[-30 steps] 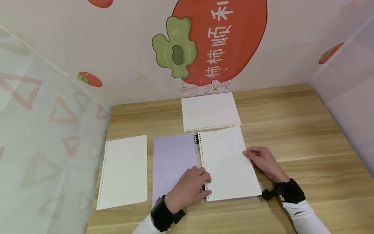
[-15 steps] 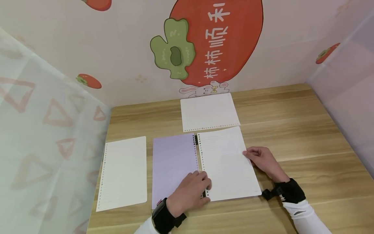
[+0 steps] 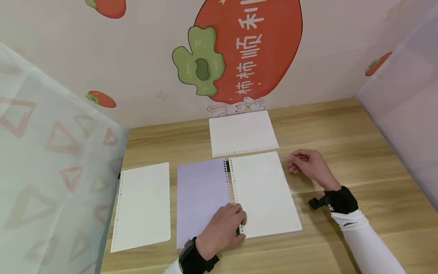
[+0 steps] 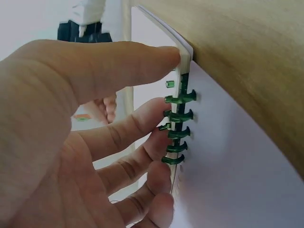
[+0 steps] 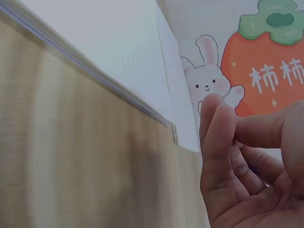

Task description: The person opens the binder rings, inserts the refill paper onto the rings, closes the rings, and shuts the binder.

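Green rings [image 4: 180, 98] touched by left hand [image 3: 223, 227], loosely spread; nothing gripped by curled right hand [image 3: 312, 166], just right of bound white pages [image 3: 265, 194].

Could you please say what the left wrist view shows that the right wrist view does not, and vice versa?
Of these two, only the left wrist view shows the left hand, its fingertips at the green binder rings. Only the right wrist view shows the printed rabbit on the wall. Both show the right hand, white pages and wooden table.

The head view is bright, the 2 wrist views dimmer.
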`<state>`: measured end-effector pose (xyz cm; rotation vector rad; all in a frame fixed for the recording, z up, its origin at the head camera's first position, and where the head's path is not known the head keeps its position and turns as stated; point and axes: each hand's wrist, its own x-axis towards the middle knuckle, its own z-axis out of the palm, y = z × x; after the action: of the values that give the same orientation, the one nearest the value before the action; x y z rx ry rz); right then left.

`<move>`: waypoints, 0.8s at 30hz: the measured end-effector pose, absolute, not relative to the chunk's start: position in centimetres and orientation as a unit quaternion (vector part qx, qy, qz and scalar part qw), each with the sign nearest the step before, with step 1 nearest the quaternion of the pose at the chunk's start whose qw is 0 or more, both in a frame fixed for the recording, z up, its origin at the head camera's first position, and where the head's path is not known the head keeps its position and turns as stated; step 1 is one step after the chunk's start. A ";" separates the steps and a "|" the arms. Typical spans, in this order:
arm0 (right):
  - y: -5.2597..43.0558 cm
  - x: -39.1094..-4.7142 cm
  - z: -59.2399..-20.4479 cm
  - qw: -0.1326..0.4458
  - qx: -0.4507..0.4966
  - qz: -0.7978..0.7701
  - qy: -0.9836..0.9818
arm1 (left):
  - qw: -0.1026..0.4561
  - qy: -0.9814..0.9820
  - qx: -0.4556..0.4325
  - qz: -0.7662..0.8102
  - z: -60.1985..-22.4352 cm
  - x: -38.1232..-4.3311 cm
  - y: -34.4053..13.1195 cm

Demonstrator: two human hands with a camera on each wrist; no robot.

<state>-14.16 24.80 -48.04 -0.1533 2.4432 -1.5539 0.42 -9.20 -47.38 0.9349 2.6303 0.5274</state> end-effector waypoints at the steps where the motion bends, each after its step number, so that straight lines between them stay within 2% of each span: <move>1: 24.5 -14.7 -48.0 0.110 -0.067 -0.522 0.843 | 0.152 0.914 0.330 0.182 -47.3 0.4 -9.3; 8: 20.9 -18.1 -48.5 0.044 -0.177 -0.406 0.896 | 0.173 0.911 0.331 0.176 -45.9 -2.4 -9.4; 14: 18.5 -19.1 -48.9 0.082 -0.227 -0.344 0.907 | 0.091 0.944 0.264 0.175 -45.2 -7.2 -8.6; 20: 17.9 -18.6 -49.4 0.106 -0.236 -0.291 0.921 | 0.014 0.974 0.194 0.120 -46.5 -10.7 -7.7; 24: 18.1 -18.3 -49.5 0.094 -0.238 -0.268 0.929 | 0.022 0.986 0.141 0.087 -47.3 -12.0 -7.2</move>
<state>-18.31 18.10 -49.47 -0.7070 2.7543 -0.7941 -12.03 -7.17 -47.29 0.4384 3.0556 0.2691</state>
